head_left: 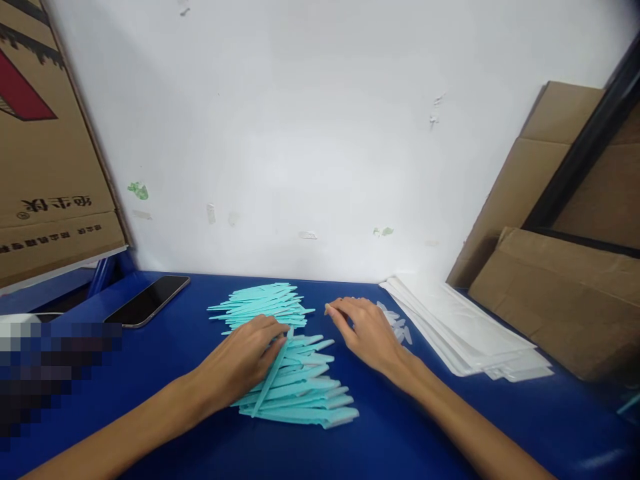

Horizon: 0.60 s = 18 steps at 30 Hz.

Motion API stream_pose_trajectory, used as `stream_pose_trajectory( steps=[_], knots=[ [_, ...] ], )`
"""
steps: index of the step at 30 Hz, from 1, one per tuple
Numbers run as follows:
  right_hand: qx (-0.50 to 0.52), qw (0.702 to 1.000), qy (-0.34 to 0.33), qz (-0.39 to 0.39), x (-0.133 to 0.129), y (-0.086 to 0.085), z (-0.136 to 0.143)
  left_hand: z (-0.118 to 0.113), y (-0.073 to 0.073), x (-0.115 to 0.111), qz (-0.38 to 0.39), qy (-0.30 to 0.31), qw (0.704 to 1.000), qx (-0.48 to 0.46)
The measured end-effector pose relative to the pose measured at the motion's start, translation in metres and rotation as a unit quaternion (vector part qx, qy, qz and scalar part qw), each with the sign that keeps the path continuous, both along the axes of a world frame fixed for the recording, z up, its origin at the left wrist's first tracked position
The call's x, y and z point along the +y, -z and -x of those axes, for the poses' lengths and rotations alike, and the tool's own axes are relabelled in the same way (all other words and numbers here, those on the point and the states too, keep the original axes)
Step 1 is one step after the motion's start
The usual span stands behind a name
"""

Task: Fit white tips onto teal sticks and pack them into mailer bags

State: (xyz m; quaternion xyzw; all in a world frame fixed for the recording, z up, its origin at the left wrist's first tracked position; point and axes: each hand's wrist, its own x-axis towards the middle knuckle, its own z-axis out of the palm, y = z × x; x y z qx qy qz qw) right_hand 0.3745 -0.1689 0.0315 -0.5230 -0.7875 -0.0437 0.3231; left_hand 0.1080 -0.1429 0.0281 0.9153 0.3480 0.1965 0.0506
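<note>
Turquoise plastic sticks (313,385) lie in a loose, fanned pile beneath and beside the left hand (243,357), paler ends pointing away from it. The left hand is partly closed, thumb and fingers pinching one slanted turquoise stick (273,375) near its upper end, the rest reaching down across the pile. A second turquoise pile (260,303) lies just beyond the left fingers. The right hand (367,330) hovers to the side, fingers curled and thumb close to the index fingertip; whether it holds something small cannot be told. Small translucent pieces (399,325) lie just beyond and beside it, with white flat sleeves (465,327) farther out on its outer side.

Good handling here probably calls for a light pinch, the stick lifted clear before it is turned, so that it doesn't drag its neighbours, and the right fingertips kept free of the narrow edges.

Hard to make out: the left palm and lower fingers, the held stick's top under the thumb, the pieces behind the right hand, and a pixelated patch beyond the left forearm
</note>
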Motion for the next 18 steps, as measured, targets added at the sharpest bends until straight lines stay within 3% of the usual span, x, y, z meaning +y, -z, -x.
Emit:
stream_pose_trajectory(
  steps=[6, 18],
  knots=[
    [-0.028, 1.000, -0.011, 0.004, -0.002, 0.001, 0.004, -0.003, 0.003, -0.008, 0.003, 0.055, 0.998, 0.007],
    [-0.044, 0.999, -0.020, 0.020, -0.005, 0.002, 0.008, -0.003, 0.007, 0.002, -0.027, 0.047, 0.998, 0.025]
  ],
)
